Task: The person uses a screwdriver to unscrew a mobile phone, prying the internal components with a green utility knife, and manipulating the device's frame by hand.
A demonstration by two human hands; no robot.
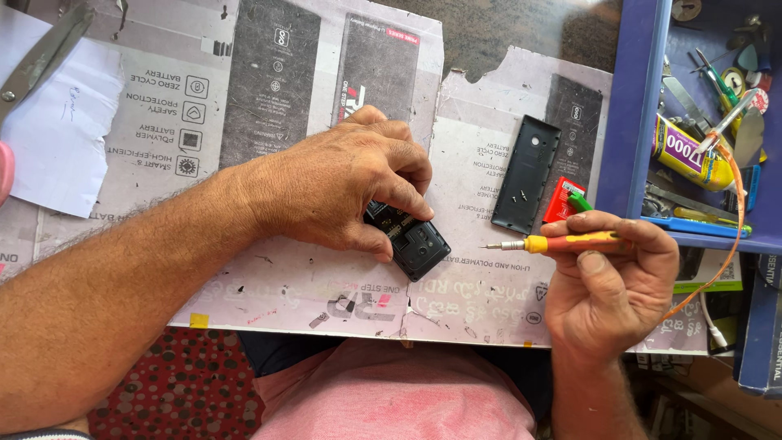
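Observation:
My left hand (342, 191) grips a small black phone body (415, 244) with its back cover off, pressing it flat on a cardboard work mat (481, 293). My right hand (615, 281) holds a slim screwdriver (562, 242) with a yellow and red handle, its tip pointing left, a short way from the phone. The phone's black back cover (527, 173) lies to the right of the phone with two tiny screws on it. Most of the phone is hidden under my left fingers.
A blue tray (631, 122) at the right holds a yellow glue tube (688, 155), tweezers and other small tools. A red and green item (566, 200) lies beside the cover. White paper (57, 130) and a scissor blade (41, 57) sit at the far left.

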